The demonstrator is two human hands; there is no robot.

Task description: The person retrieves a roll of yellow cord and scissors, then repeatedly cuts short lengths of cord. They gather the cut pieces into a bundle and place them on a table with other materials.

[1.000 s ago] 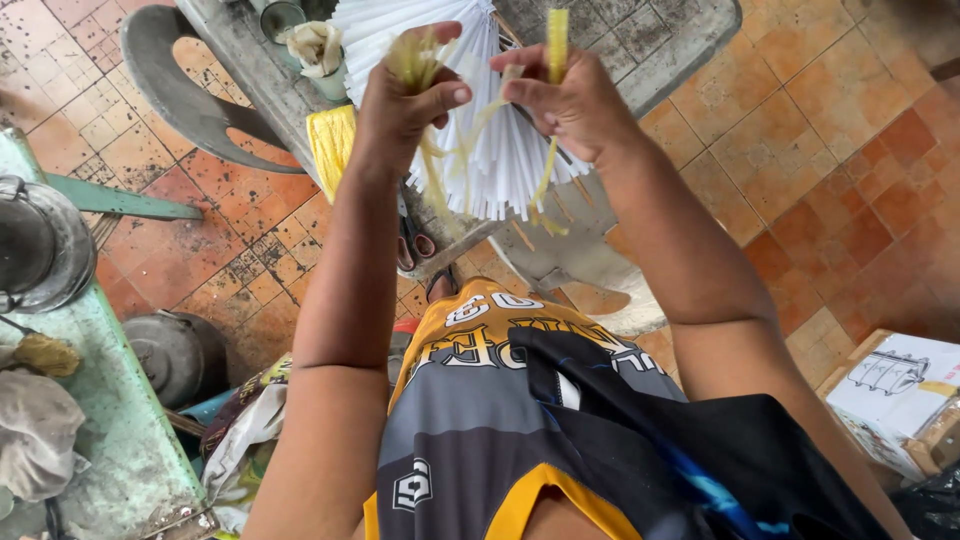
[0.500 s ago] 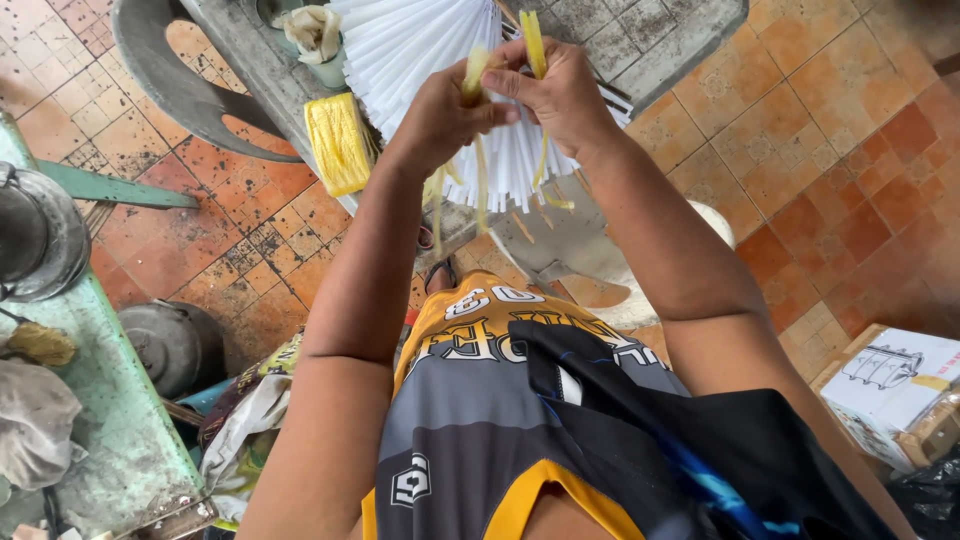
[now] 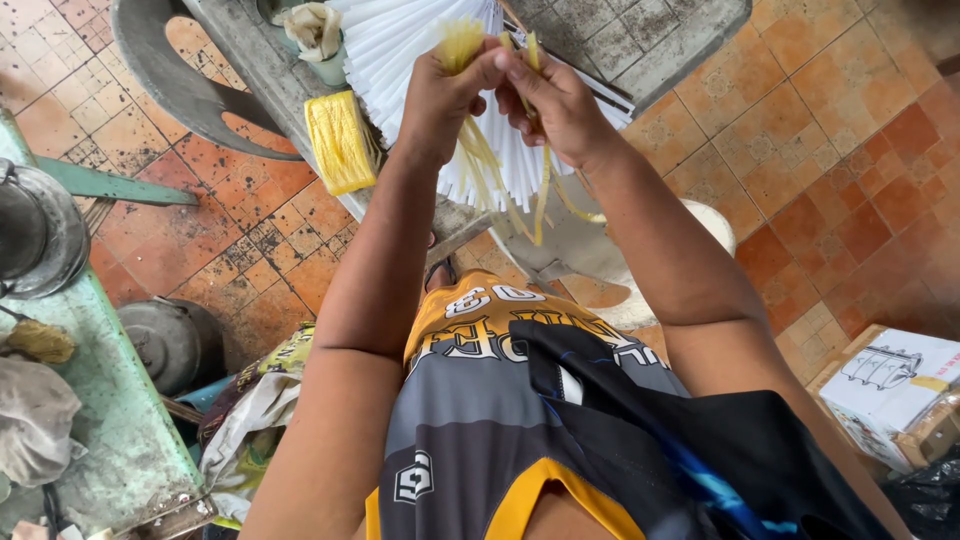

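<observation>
My left hand [image 3: 445, 95] grips a bunch of thin yellow strands [image 3: 490, 165] at their top, the loose ends hanging down. My right hand [image 3: 555, 100] meets it, fingertips pinching a single yellow strand [image 3: 542, 205] beside the bunch. Both hands are raised in front of a wide bundle of white strips [image 3: 420, 50] that lies on a grey concrete bench [image 3: 650, 50]. A block of yellow twine [image 3: 340, 140] rests on the bench edge, to the left of my left forearm.
A grey plastic chair [image 3: 170, 75] stands at upper left on the orange tiled floor [image 3: 830, 150]. A green table [image 3: 100, 400] with a metal pot [image 3: 35, 235] is at left, a dark pot [image 3: 165, 340] beneath. A white cardboard box [image 3: 890, 385] sits at right.
My two hands, apart a second ago with a strand stretched between them, have come together above the bunch. The view has shifted slightly.
</observation>
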